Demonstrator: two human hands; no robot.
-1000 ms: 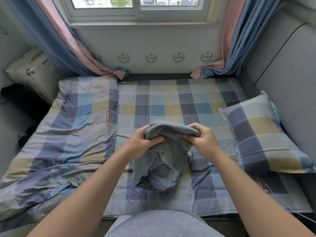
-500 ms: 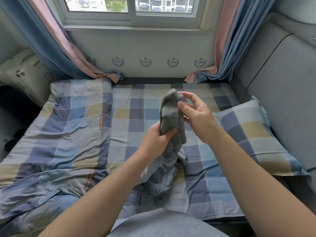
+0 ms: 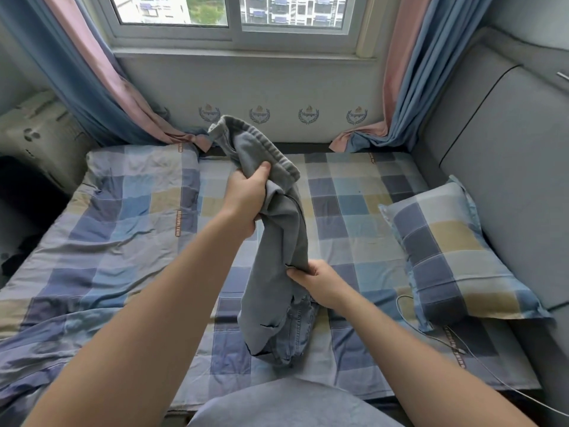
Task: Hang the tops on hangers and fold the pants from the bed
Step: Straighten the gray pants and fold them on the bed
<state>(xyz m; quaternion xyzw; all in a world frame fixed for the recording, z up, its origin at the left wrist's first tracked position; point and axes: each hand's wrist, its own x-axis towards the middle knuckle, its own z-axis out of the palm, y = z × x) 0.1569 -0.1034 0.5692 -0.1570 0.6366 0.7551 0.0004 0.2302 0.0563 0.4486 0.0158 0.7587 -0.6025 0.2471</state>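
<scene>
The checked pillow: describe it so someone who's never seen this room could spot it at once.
Below the window lies a bed in blue, grey and tan checked sheets, a grey padded panel along its right side. The plump checked fabric pillow lies against that panel. Unlike the flat, rumpled checked quilt on the left, it is puffed, with a stitched flange border.

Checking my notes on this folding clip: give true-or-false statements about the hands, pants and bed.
1. The left hand grips the faded blue-grey denim pants near their ribbed top band. True.
2. The right hand holds nothing. False: it pinches the pants lower down.
3. The pants hang clear of the checked bedsheet. False: their lower end rests bunched on it.
4. A checked pillow lies on that bedsheet's right side. True.
</scene>
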